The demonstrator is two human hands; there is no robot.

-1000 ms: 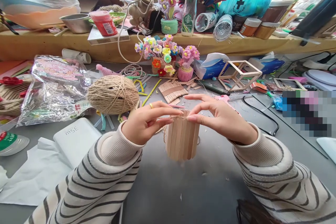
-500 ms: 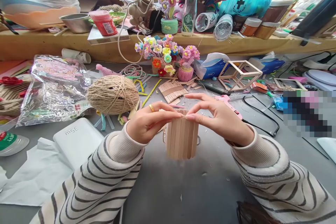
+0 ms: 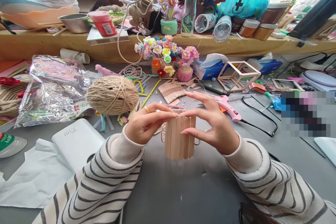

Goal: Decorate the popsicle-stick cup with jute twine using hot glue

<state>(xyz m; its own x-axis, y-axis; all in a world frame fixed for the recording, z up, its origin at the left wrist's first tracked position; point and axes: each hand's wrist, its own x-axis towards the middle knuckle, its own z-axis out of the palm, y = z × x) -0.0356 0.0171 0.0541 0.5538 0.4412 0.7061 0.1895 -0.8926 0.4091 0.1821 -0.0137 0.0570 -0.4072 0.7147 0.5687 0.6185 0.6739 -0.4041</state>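
A round cup made of upright wooden craft sticks (image 3: pixel 177 141) stands in front of me, with a twine loop peeking out at its left side. My left hand (image 3: pixel 145 120) is closed in a pinch at the cup's top rim, fingertips together; what lies right under them is hard to see. My right hand (image 3: pixel 216 122) is open, its fingers apart, with the index fingertip by the rim and the thumb near the front sticks. Behind that hand lies a pink hot glue gun (image 3: pixel 232 110). A big ball of twine (image 3: pixel 112 94) sits beyond my left hand.
A bundle of craft sticks (image 3: pixel 172 91) lies behind the cup. A white power bank (image 3: pixel 78 143) and crumpled paper are at left. Fuzzy flower pots (image 3: pixel 185 73) and a stick cube frame (image 3: pixel 240 75) stand farther back. The glue gun's black cord (image 3: pixel 259 108) loops at right.
My right hand has come away from the pinch at the rim; its fingers spread and its thumb dropped down the front of the cup. My left hand stays at the rim.
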